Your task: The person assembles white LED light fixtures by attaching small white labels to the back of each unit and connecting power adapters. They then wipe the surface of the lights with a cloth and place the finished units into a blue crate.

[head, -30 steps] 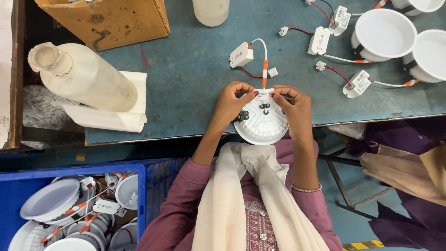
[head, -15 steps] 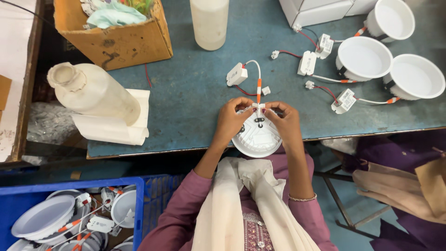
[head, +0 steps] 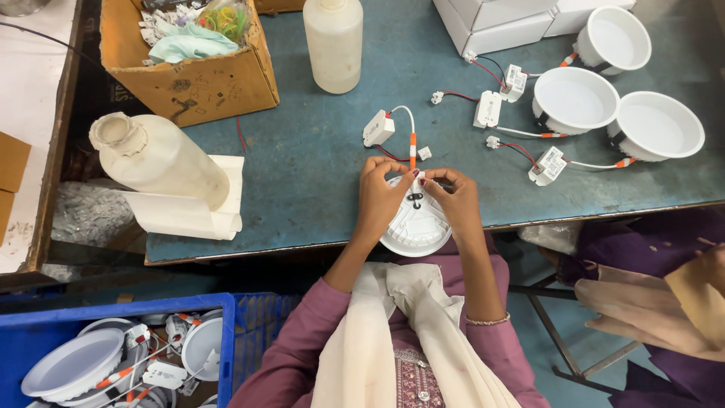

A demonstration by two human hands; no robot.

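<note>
Both of my hands hold a round white downlight point(head: 417, 225), back side up, at the near edge of the blue-grey table point(head: 317, 174). My left hand point(head: 382, 198) grips its left rim, fingers pinched at the top. My right hand point(head: 455, 200) grips the right rim, fingertips meeting the left ones at a small white connector. A red-and-white wire point(head: 411, 140) runs from there to a small white driver box point(head: 378, 128) lying on the table just beyond my hands.
Three white downlights point(head: 575, 98) with driver boxes lie at the far right, white cartons point(head: 498, 19) behind them. Two plastic bottles point(head: 158, 157) point(head: 333, 41) and a cardboard box point(head: 189, 64) stand left. A blue crate point(head: 113, 351) of downlights sits low left. Another person's arm point(head: 664, 295) is at right.
The view has shifted, so the table shows further back. My hands stay on the downlight; my fingertips have drawn together at its top edge by the connector.
</note>
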